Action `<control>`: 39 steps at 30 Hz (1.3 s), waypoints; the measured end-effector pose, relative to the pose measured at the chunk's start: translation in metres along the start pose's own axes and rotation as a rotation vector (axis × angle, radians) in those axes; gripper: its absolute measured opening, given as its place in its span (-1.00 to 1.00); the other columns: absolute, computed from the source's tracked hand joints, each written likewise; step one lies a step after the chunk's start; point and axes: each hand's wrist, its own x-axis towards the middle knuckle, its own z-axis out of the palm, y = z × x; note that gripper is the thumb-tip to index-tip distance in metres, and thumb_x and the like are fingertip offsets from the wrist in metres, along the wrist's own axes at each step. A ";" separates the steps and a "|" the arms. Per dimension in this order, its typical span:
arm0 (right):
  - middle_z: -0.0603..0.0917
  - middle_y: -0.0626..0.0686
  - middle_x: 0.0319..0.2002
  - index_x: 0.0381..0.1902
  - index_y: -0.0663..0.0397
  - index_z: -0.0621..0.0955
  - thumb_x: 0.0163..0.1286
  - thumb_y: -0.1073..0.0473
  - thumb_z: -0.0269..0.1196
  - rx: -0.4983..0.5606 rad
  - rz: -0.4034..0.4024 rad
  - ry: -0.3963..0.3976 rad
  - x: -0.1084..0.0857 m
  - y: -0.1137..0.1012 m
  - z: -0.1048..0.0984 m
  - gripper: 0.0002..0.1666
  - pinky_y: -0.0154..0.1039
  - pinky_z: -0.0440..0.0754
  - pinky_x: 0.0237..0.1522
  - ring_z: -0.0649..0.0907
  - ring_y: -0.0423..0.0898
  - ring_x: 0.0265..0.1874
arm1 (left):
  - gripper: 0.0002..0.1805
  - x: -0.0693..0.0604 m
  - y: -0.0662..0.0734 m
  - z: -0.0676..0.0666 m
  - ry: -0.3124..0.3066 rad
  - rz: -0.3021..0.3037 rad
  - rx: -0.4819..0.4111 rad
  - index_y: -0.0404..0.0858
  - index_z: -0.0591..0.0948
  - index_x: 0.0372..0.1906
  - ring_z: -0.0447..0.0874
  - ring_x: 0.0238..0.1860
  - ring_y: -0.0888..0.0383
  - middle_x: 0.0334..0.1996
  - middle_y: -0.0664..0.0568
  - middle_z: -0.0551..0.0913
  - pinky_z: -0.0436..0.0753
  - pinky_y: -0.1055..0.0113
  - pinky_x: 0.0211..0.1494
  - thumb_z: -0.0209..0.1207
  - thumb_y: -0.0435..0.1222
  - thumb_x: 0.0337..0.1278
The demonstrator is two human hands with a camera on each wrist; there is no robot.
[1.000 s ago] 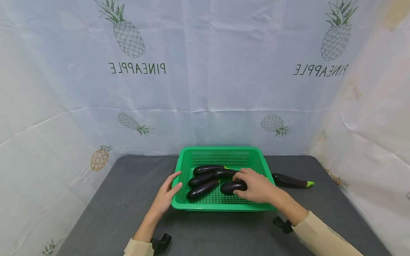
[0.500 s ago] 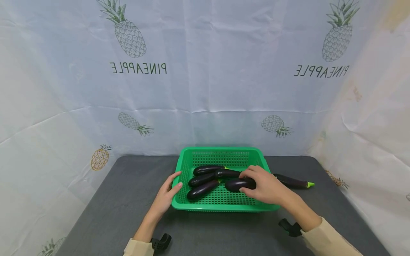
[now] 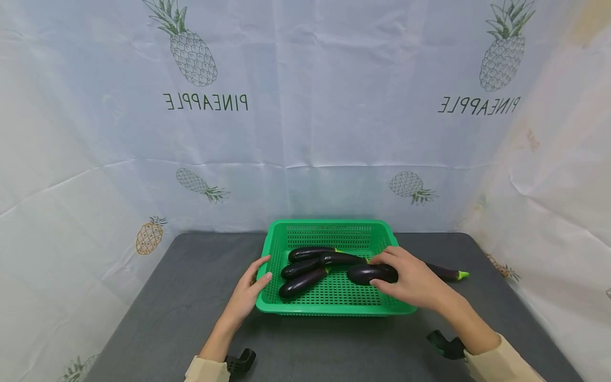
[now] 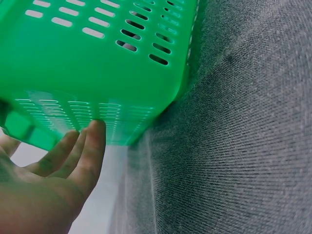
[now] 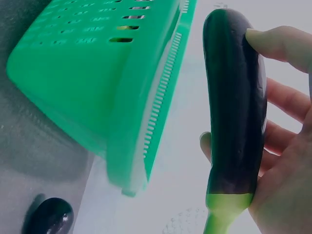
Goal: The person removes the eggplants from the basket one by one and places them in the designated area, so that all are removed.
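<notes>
My right hand [image 3: 408,278] grips a dark purple eggplant [image 3: 372,274] above the right part of a green plastic basket [image 3: 334,309]. In the right wrist view this eggplant [image 5: 236,102] is held between thumb and fingers, its green stem end towards the palm, higher than the basket's rim. My left hand [image 3: 245,292] is at the basket's left side. In the left wrist view its fingers [image 4: 92,151] lie nearly straight against the slotted outer wall. Several eggplants [image 3: 302,285] lie inside the basket on the left and middle.
Another eggplant [image 3: 448,273] lies on the dark grey table [image 3: 305,350] right of the basket, partly hidden by my right hand. A white pineapple-print cloth [image 3: 305,132] hangs behind the table and at both sides.
My right hand has moved to the right with the eggplant, from over the middle of the basket towards its right rim. The left hand has stayed in place.
</notes>
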 end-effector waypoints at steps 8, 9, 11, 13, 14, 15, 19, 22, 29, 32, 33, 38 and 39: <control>0.60 -0.16 -0.09 -0.03 -0.12 0.70 0.31 -0.03 0.45 -0.017 0.027 0.015 -0.010 0.007 -0.006 -0.68 -0.14 0.60 -0.22 0.55 -0.12 -0.12 | -0.42 0.000 0.001 0.000 0.003 -0.006 -0.001 -0.06 0.29 0.55 -0.22 0.61 -0.19 0.60 -0.13 0.05 -0.05 -0.34 0.51 0.06 -0.09 0.56; 0.59 -0.16 -0.09 -0.03 -0.12 0.70 0.31 -0.03 0.45 -0.016 0.028 0.019 -0.011 0.008 -0.007 -0.68 -0.14 0.60 -0.22 0.55 -0.13 -0.13 | -0.42 0.000 0.001 0.000 0.003 -0.006 -0.001 -0.06 0.29 0.55 -0.21 0.61 -0.19 0.60 -0.13 0.05 -0.05 -0.34 0.51 0.06 -0.09 0.56; 0.59 -0.15 -0.08 -0.02 -0.10 0.70 0.31 -0.02 0.45 -0.011 0.029 0.026 -0.013 0.010 -0.010 -0.67 -0.13 0.59 -0.22 0.54 -0.15 -0.14 | -0.42 0.000 0.001 0.000 0.003 -0.007 -0.003 -0.07 0.29 0.55 -0.21 0.61 -0.18 0.60 -0.13 0.06 -0.05 -0.34 0.51 0.07 -0.10 0.56; 0.58 -0.15 -0.08 -0.01 -0.10 0.70 0.32 -0.02 0.44 -0.006 0.029 0.032 -0.014 0.012 -0.013 -0.67 -0.14 0.59 -0.23 0.53 -0.17 -0.16 | -0.42 0.000 0.001 0.000 0.004 -0.008 -0.001 -0.07 0.30 0.54 -0.20 0.61 -0.18 0.60 -0.14 0.06 -0.05 -0.34 0.51 0.07 -0.10 0.56; 0.58 -0.15 -0.08 0.00 -0.09 0.70 0.33 -0.02 0.44 -0.002 0.027 0.036 -0.015 0.013 -0.014 -0.67 -0.15 0.58 -0.24 0.53 -0.17 -0.17 | -0.42 0.000 0.001 0.000 0.004 -0.009 -0.001 -0.07 0.30 0.54 -0.20 0.61 -0.18 0.60 -0.13 0.06 -0.05 -0.34 0.51 0.07 -0.10 0.55; 0.58 -0.15 -0.07 0.00 -0.09 0.69 0.33 -0.02 0.44 0.001 0.024 0.041 -0.016 0.014 -0.015 -0.67 -0.15 0.58 -0.24 0.53 -0.18 -0.17 | -0.42 0.001 0.001 0.000 0.005 -0.009 -0.001 -0.06 0.30 0.54 -0.21 0.61 -0.18 0.60 -0.13 0.06 -0.06 -0.34 0.51 0.07 -0.10 0.55; 0.58 -0.16 -0.08 -0.01 -0.11 0.69 0.34 0.01 0.44 0.006 0.017 0.071 -0.020 0.020 -0.019 -0.69 -0.17 0.57 -0.28 0.52 -0.21 -0.20 | -0.42 0.001 0.001 0.000 0.003 -0.012 0.002 -0.05 0.30 0.55 -0.21 0.61 -0.18 0.60 -0.13 0.06 -0.06 -0.34 0.51 0.07 -0.10 0.56; 0.59 -0.18 -0.09 -0.02 -0.14 0.69 0.33 0.03 0.45 -0.002 0.015 0.096 -0.022 0.026 -0.021 -0.71 -0.18 0.56 -0.29 0.51 -0.24 -0.21 | -0.43 0.001 0.001 0.000 0.005 -0.014 0.006 -0.04 0.30 0.54 -0.20 0.61 -0.18 0.60 -0.12 0.06 -0.06 -0.35 0.51 0.06 -0.10 0.56; 0.60 -0.15 -0.11 -0.03 -0.10 0.70 0.30 0.08 0.47 0.002 0.021 0.116 -0.030 0.038 -0.027 -0.71 -0.22 0.53 -0.34 0.49 -0.24 -0.24 | -0.43 0.000 0.001 0.001 0.006 -0.009 0.005 -0.03 0.29 0.54 -0.21 0.62 -0.18 0.60 -0.12 0.06 -0.09 -0.35 0.51 0.07 -0.10 0.56; 0.60 -0.13 -0.12 -0.03 -0.08 0.70 0.31 0.09 0.46 0.004 0.031 0.123 -0.034 0.044 -0.030 -0.71 -0.23 0.53 -0.36 0.49 -0.24 -0.24 | -0.43 0.000 0.001 0.001 0.005 -0.012 0.004 -0.03 0.30 0.54 -0.20 0.62 -0.17 0.60 -0.11 0.06 -0.08 -0.35 0.51 0.07 -0.10 0.56; 0.60 -0.13 -0.12 -0.02 -0.07 0.70 0.31 0.09 0.46 0.004 0.034 0.124 -0.035 0.046 -0.030 -0.71 -0.23 0.53 -0.36 0.50 -0.23 -0.25 | -0.43 0.000 0.002 0.001 0.005 -0.012 0.004 -0.03 0.30 0.54 -0.20 0.62 -0.17 0.60 -0.11 0.06 -0.08 -0.35 0.51 0.07 -0.10 0.56; 0.60 -0.11 -0.11 -0.01 -0.05 0.70 0.31 0.10 0.46 -0.008 0.055 0.137 -0.041 0.055 -0.035 -0.69 -0.22 0.54 -0.35 0.50 -0.23 -0.24 | -0.43 0.000 0.002 0.000 0.005 -0.018 0.005 -0.02 0.30 0.54 -0.19 0.62 -0.17 0.60 -0.11 0.06 -0.06 -0.34 0.52 0.06 -0.09 0.56; 0.60 -0.10 -0.10 0.00 -0.05 0.70 0.31 0.10 0.46 -0.011 0.063 0.139 -0.043 0.057 -0.036 -0.69 -0.21 0.55 -0.35 0.50 -0.22 -0.23 | -0.43 0.000 0.001 0.000 0.004 -0.018 0.005 -0.02 0.30 0.54 -0.19 0.62 -0.17 0.60 -0.12 0.06 -0.06 -0.34 0.52 0.06 -0.09 0.56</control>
